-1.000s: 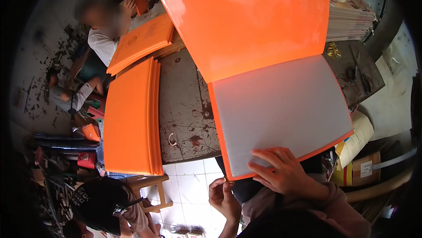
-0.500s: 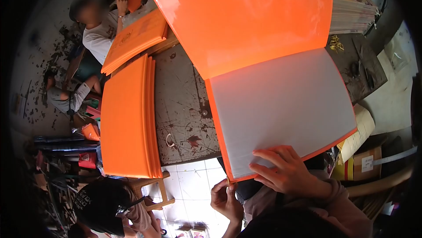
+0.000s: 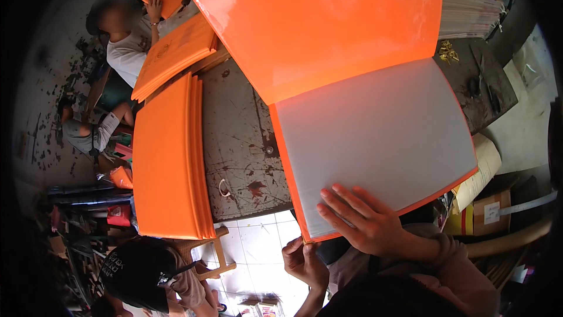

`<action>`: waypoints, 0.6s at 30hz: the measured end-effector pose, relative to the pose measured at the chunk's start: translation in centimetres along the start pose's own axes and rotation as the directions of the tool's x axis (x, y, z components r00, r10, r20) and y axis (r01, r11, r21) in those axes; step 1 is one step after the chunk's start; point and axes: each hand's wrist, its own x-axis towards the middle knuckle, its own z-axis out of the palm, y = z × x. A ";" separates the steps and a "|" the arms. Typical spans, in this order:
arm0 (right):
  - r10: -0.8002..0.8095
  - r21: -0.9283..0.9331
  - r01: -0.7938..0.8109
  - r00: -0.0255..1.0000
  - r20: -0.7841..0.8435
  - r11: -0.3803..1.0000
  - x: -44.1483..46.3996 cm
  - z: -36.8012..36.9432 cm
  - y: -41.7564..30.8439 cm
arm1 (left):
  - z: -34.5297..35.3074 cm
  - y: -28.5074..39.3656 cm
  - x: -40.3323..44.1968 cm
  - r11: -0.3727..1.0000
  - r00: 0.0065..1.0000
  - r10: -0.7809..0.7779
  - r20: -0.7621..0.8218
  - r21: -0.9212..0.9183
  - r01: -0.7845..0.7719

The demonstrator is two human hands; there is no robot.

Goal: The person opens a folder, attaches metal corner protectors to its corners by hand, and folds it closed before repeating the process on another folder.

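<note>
An orange folder [image 3: 328, 30] lies opened out on the table, its glossy cover spread to the far side and its pale grey-white inner side [image 3: 375, 141] facing up. My left hand [image 3: 307, 267] is at the folder's near left corner, thumb and fingertips pinched around a small gold-coloured corner piece [image 3: 305, 241] there. Most of that piece is hidden by my fingers. My right hand [image 3: 363, 223] lies flat on the pale inner side near the front edge, fingers stretched out and holding nothing.
A stack of orange folders [image 3: 167, 159] stands to the left, another stack [image 3: 176, 53] behind it. Gold-coloured pieces [image 3: 448, 52] and scissors [image 3: 478, 82] lie on the worn table [image 3: 234, 135]. A co-worker [image 3: 126, 47] holds an orange folder; another person [image 3: 141, 276] sits at lower left.
My right hand has flattened and shifted slightly left, its fingers straighter on the inner side. My left hand stays pinched at the corner. The co-worker's orange folder has moved a little left.
</note>
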 end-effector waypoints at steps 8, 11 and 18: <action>-0.084 0.026 0.086 0.994 -0.064 0.996 0.2 0.3 -0.4 | 0.7 0.4 -0.3 0.997 0.999 0.005 0.040 0.073 -0.008; -0.083 0.042 0.087 0.993 -0.083 0.995 0.2 0.3 0.0 | 1.6 -0.1 -0.4 0.997 0.998 0.028 0.048 0.075 -0.032; -0.016 0.014 0.017 0.996 -0.092 1.000 -0.2 0.9 -0.5 | 1.8 -1.2 -0.3 0.988 0.993 0.078 0.083 0.128 -0.088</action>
